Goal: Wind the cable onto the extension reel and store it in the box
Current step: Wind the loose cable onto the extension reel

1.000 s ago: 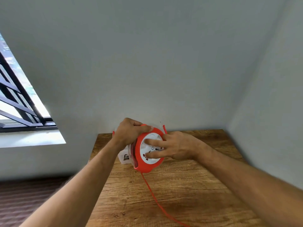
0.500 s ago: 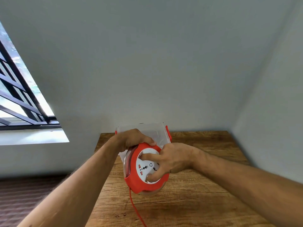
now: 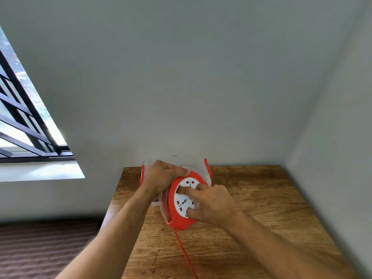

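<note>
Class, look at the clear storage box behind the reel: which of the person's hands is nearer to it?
Left. The left hand grips the reel's top edge directly before the box; the right hand presses the socket face, nearer the camera.

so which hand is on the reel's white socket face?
The right hand: its fingers are spread across the white socket face of the reel. The left hand instead grips the reel's orange top rim from behind.

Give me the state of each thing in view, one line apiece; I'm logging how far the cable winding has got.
Extension reel: held up off the table, socket face toward the camera.
Cable: partly wound, a length trailing down out of frame.
Box: clear, behind the reel; open or shut unclear.
Left hand: gripping the reel's top edge.
Right hand: fingers pressed on the white socket face.
Table: wooden, bearing the box.
</note>
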A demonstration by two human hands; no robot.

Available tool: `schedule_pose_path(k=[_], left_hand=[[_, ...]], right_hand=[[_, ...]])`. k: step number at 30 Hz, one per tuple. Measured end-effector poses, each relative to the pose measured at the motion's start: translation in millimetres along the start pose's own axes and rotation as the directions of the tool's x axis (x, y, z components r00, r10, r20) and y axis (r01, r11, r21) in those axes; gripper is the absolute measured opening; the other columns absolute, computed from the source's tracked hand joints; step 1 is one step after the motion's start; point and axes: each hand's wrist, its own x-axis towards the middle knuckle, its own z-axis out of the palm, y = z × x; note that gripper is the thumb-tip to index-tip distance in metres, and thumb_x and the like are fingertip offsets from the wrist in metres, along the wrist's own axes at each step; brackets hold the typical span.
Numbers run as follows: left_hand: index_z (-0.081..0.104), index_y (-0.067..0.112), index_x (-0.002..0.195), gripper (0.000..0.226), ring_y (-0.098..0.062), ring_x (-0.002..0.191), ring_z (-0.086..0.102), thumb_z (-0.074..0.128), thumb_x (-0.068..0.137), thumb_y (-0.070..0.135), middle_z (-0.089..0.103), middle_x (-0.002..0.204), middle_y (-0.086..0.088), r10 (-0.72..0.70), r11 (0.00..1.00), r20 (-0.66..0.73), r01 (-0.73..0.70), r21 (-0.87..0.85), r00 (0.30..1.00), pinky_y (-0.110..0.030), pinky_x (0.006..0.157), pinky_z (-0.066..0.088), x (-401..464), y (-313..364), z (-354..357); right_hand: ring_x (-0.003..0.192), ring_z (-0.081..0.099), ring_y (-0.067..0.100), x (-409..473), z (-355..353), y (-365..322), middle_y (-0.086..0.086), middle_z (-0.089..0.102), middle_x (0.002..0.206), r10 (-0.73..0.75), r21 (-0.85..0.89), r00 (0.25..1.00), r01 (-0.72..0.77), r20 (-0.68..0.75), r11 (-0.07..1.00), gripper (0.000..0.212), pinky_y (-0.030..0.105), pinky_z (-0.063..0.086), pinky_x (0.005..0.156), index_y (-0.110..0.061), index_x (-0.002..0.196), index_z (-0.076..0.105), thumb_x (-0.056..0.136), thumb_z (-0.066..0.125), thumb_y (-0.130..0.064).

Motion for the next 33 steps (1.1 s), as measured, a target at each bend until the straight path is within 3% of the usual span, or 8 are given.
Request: schedule_pose_path(k=[4,7,12,14,17,19,26,33], left_hand=[[0.085,0.006,0.08,0.017,-0.02,0.063,0.078,0.085,0.082,0.023,0.081,0.07,-0.008,0.054,0.991,-0.129,-0.07,-0.116,0.99,-0.028,0.059,0.063,-13.9,-10.2,12.7],[0.083,0.006,0.075,0.016,-0.013,0.056,0.074,0.085,0.083,0.019,0.08,0.068,-0.007,0.083,0.98,-0.208,-0.118,-0.161,0.975,-0.021,0.052,0.057,-20.8,-17.5,23.8],[0.085,0.014,0.08,0.008,-0.013,0.06,0.076,0.084,0.084,0.021,0.08,0.068,0.0,0.127,0.964,-0.253,-0.179,-0.194,0.959,-0.021,0.054,0.057,-27.4,-29.0,37.2],[0.085,0.015,0.08,0.009,-0.016,0.063,0.077,0.084,0.084,0.023,0.081,0.069,-0.002,0.074,0.964,-0.227,-0.128,-0.232,0.971,-0.023,0.056,0.058,-27.0,-32.6,30.1],[0.084,0.01,0.082,0.018,-0.035,0.078,0.079,0.082,0.085,0.028,0.082,0.08,-0.014,-0.065,0.956,-0.084,0.038,-0.29,0.994,-0.04,0.073,0.066,-17.6,-40.6,10.8],[0.084,0.008,0.088,0.023,-0.041,0.088,0.079,0.083,0.083,0.03,0.082,0.089,-0.017,-0.099,0.955,0.014,0.098,-0.279,0.995,-0.056,0.087,0.063,-13.7,-42.8,2.1],[0.081,0.012,0.104,0.028,-0.035,0.091,0.08,0.083,0.083,0.03,0.083,0.097,-0.013,-0.091,0.986,0.224,0.119,-0.114,0.97,-0.054,0.091,0.062,-13.2,-33.8,-6.7],[0.082,0.002,0.098,0.037,-0.03,0.084,0.079,0.087,0.076,0.032,0.083,0.092,-0.014,-0.245,0.969,0.345,0.22,0.111,0.906,-0.046,0.091,0.063,-13.6,-22.8,-16.1]], right_hand=[[0.103,0.067,0.02,-8.6,4.9,-22.8,-0.003,0.069,0.119,0.348,0.252,0.936,-0.349,0.051,0.903,0.07,0.032,0.055,0.082,-0.044,0.143,0.039,0.079,0.06,-0.06],[0.087,0.068,0.016,-13.6,10.5,-32.8,-0.005,0.072,0.1,0.583,0.463,0.805,-0.56,0.109,0.687,0.07,0.021,0.051,0.063,-0.041,0.138,0.045,0.073,0.065,-0.06],[0.099,0.067,0.013,-14.5,23.1,-40.7,-0.009,0.066,0.116,0.7,0.687,0.686,-0.606,0.197,0.401,0.066,0.019,0.055,0.068,-0.04,0.135,0.048,0.076,0.071,-0.059],[0.09,0.068,0.003,-23.4,21.3,-31.9,-0.009,0.069,0.109,0.618,0.732,0.752,-0.552,0.229,0.4,0.058,0.014,0.053,0.062,-0.042,0.135,0.047,0.083,0.067,-0.058],[0.063,0.062,-0.003,-41.6,9.4,-9.2,-0.009,0.071,0.082,0.266,0.539,0.962,-0.256,0.062,0.803,0.034,0.008,0.043,0.051,-0.034,0.131,0.057,0.098,0.055,-0.038],[0.065,0.064,0.007,-48.6,5.3,0.1,-0.005,0.071,0.084,-0.066,0.29,0.997,0.078,-0.051,0.954,0.028,0.016,0.047,0.051,-0.027,0.121,0.065,0.095,0.054,-0.025],[0.103,0.065,0.026,-35.1,-22.9,4.3,0.011,0.053,0.132,-0.358,0.046,0.911,0.356,0.205,0.933,0.053,0.032,0.06,0.059,-0.031,0.133,0.051,0.085,0.073,-0.029],[0.088,0.066,0.026,-21.2,-43.0,4.5,0.014,0.036,0.15,-0.622,0.047,0.718,0.643,0.313,0.765,0.064,0.029,0.053,0.054,-0.042,0.139,0.036,0.089,0.068,-0.016]])
